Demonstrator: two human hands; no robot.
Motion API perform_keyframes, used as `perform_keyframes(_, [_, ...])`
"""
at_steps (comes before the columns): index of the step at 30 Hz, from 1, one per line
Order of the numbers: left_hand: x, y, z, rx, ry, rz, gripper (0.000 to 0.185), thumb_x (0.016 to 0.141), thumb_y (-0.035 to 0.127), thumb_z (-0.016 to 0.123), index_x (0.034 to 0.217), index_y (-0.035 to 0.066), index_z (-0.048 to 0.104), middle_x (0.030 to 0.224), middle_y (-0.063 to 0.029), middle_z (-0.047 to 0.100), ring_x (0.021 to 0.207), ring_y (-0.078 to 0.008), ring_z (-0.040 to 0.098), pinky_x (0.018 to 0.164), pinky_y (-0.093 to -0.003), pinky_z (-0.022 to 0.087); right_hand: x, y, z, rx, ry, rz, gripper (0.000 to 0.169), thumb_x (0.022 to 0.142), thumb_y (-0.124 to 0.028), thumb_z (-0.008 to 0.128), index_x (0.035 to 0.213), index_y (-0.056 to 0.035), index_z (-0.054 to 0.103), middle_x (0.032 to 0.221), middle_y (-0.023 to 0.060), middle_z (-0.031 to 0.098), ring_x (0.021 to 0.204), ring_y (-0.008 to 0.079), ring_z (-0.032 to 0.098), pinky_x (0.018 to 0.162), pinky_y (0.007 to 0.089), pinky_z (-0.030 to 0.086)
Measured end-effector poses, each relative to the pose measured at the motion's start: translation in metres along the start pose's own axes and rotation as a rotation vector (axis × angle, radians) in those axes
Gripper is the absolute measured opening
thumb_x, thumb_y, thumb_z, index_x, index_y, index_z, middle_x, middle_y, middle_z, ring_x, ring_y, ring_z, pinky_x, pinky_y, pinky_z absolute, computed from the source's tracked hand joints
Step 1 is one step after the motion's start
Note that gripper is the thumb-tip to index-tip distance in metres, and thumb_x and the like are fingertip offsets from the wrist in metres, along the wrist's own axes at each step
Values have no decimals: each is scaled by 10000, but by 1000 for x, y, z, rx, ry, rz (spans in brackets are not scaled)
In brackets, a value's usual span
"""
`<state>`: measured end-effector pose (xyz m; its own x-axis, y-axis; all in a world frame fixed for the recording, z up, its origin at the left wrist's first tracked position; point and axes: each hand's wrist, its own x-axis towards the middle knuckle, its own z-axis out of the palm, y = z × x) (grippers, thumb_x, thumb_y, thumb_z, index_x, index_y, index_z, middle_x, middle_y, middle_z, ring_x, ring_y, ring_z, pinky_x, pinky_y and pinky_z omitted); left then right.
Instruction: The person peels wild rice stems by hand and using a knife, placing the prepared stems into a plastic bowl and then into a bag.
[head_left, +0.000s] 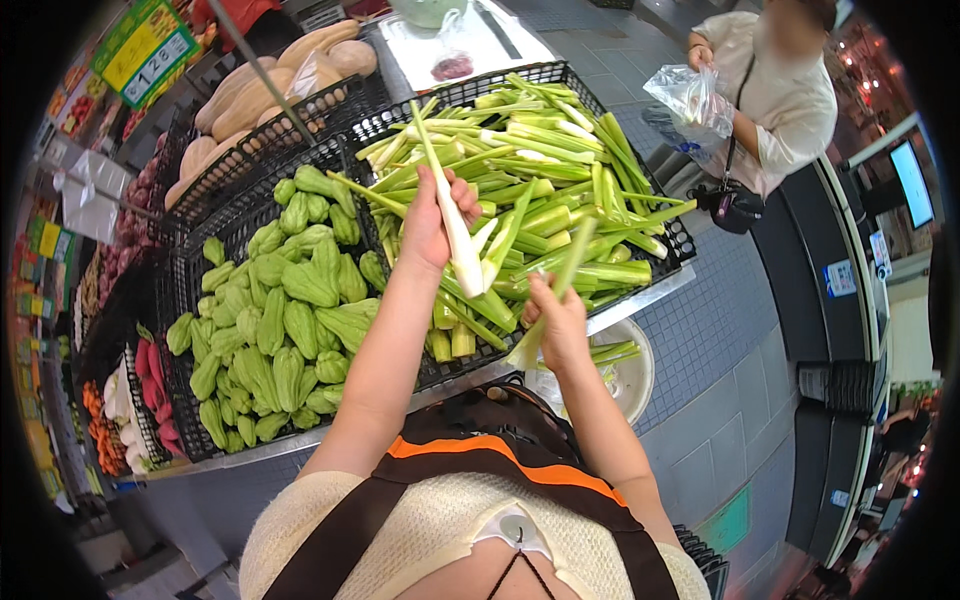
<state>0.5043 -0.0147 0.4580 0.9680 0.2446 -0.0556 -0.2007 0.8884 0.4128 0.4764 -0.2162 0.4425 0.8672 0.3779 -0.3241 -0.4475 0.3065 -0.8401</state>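
My left hand (436, 217) grips a pale green-and-white stalk (454, 225), its thick white end pointing toward me. In my right hand (556, 319) is a long, thin green leaf or peeled strip (576, 259), slightly blurred, whose wider lower part hangs beside the hand. Both hands are over the near part of a black plastic crate (670, 259) heaped with similar stalks (547, 139) and thick green cut stems (551, 219). Beneath my right forearm, a round white bin (646, 375) holds green trimmings (615, 351) and clear plastic.
Chayotes (300, 326) fill the crate at left, with butternut-type squashes (247, 101) behind. A thin metal pole (262, 71) rises between them. A white cutting board (409, 49) bearing a knife (495, 30) lies beyond the stalks. Another person (795, 97) stands at upper right holding plastic bags (690, 97).
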Motion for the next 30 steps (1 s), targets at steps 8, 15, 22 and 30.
perform_keyframes(8, [-3,-57,12,109,43,-13,528,847,575,324,945,94,516,743,-8,471,684,-145,465,626,-289,435,7,5,0,69,-205,206,360,732,-298,709,912,-29,549,674,5,540,522,63,444,465,200,351])
perform_keyframes(15, [-35,-94,-4,599,25,-363,364,875,355,484,1106,74,491,995,-22,555,934,-142,505,788,-339,418,27,-6,-21,-9,150,-123,256,724,-184,718,850,-38,548,688,11,559,499,61,429,445,195,330])
perform_keyframes(22, [-20,-114,6,488,11,-414,269,875,196,520,1098,45,507,989,-43,563,893,-146,546,750,-336,477,42,-11,-60,-251,373,-298,248,732,-146,704,895,-12,573,735,15,569,602,78,489,524,200,386])
perform_keyframes(30, [-26,-126,22,761,-18,-317,276,853,153,552,1081,-1,530,919,-24,576,807,-106,555,709,-263,476,59,-29,-60,-461,278,-547,166,738,-113,669,818,19,605,694,78,549,628,165,521,588,279,418])
